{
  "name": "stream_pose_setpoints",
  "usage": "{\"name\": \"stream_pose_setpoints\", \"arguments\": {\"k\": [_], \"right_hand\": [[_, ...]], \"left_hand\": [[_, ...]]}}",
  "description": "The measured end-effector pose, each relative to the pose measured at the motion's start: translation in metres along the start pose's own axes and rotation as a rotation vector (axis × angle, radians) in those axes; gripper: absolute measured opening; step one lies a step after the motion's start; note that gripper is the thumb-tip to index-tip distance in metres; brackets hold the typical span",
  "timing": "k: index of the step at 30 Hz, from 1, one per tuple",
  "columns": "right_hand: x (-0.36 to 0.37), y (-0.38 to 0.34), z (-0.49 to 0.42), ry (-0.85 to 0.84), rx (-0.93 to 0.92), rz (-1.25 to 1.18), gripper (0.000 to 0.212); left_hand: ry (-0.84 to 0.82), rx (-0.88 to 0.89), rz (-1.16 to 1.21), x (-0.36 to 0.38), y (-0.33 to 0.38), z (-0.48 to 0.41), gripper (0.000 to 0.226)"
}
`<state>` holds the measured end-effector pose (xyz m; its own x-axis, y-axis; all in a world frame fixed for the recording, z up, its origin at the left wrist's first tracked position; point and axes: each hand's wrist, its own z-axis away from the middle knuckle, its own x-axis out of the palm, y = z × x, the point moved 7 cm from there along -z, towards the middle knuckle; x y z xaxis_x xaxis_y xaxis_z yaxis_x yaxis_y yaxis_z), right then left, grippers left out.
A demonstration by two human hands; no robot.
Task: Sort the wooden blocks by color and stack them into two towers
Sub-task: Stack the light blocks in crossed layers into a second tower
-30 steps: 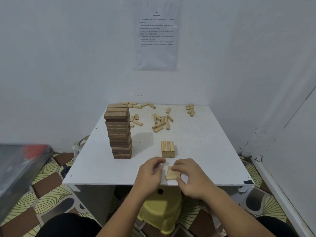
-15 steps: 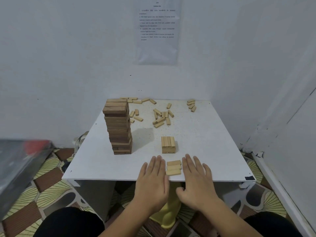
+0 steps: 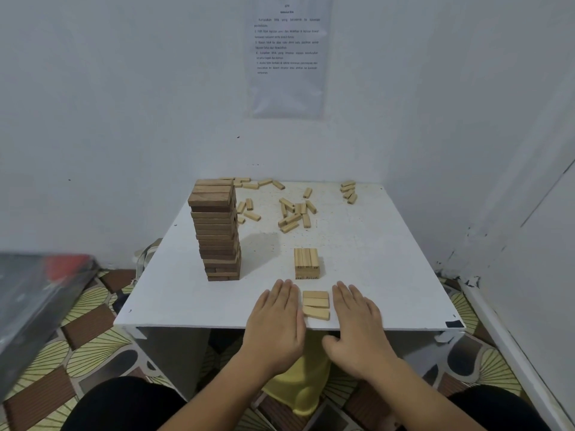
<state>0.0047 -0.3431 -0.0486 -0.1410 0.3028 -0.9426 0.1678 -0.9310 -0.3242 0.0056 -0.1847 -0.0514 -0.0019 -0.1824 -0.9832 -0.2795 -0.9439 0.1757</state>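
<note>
A tall tower of dark brown blocks (image 3: 217,231) stands on the left part of the white table (image 3: 373,259). A short stack of light blocks (image 3: 306,263) stands in the middle. Three light blocks (image 3: 316,305) lie side by side in a row near the front edge. My left hand (image 3: 275,318) lies flat against the row's left end, and my right hand (image 3: 357,321) lies flat against its right end. Both hands have straight fingers and hold nothing. Loose light blocks (image 3: 295,213) are scattered at the back of the table.
A smaller group of light blocks (image 3: 348,191) lies at the back right. White walls close in behind and to the right, with a printed sheet (image 3: 287,54) on the back wall. A yellow stool (image 3: 298,387) sits under the table. A dark blurred object (image 3: 37,309) is at the left.
One second ago both hands were curled over the three blocks at the front edge. They have since flattened out on either side, and the blocks now lie in a neat row.
</note>
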Motion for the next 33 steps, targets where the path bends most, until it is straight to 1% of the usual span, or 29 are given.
{"name": "stream_pose_setpoints", "arguments": {"k": [2,4,6,9,13,16,19,23,26,30,33], "right_hand": [[-0.007,0.003,-0.003,0.036,-0.001,-0.068,0.088],[-0.015,0.004,-0.008,0.059,-0.037,-0.102,0.086],[-0.020,0.002,-0.014,0.042,-0.093,-0.111,0.084],[-0.021,0.001,-0.021,0.000,-0.141,-0.105,0.075],[-0.022,0.002,-0.028,0.007,-0.164,-0.118,0.059],[-0.022,0.004,-0.032,0.001,-0.166,-0.128,0.060],[-0.024,0.009,-0.034,0.004,-0.146,-0.145,0.067],[-0.024,0.009,-0.038,-0.019,-0.141,-0.130,0.064],[-0.024,0.007,-0.040,-0.018,-0.144,-0.120,0.062],[-0.024,0.007,-0.041,-0.015,-0.134,-0.124,0.059],[-0.022,0.003,-0.033,-0.032,-0.180,-0.067,0.058]], "left_hand": [[0.028,0.038,0.068,-0.011,-0.003,0.000,0.067],[0.050,0.100,0.109,-0.022,-0.004,-0.002,0.066],[0.037,0.145,0.145,-0.030,-0.003,-0.009,0.065],[-0.006,0.172,0.179,-0.032,0.000,-0.018,0.065],[-0.035,0.165,0.185,-0.029,0.001,-0.025,0.058],[-0.035,0.188,0.138,-0.032,0.003,-0.029,0.051],[-0.041,0.207,0.066,-0.033,0.003,-0.034,0.052],[-0.053,0.217,-0.005,-0.035,0.001,-0.040,0.047],[-0.071,0.229,0.012,-0.036,0.000,-0.045,0.048],[-0.095,0.240,0.057,-0.037,-0.002,-0.048,0.056],[-0.091,0.240,0.084,-0.037,0.000,-0.038,0.060]]}}
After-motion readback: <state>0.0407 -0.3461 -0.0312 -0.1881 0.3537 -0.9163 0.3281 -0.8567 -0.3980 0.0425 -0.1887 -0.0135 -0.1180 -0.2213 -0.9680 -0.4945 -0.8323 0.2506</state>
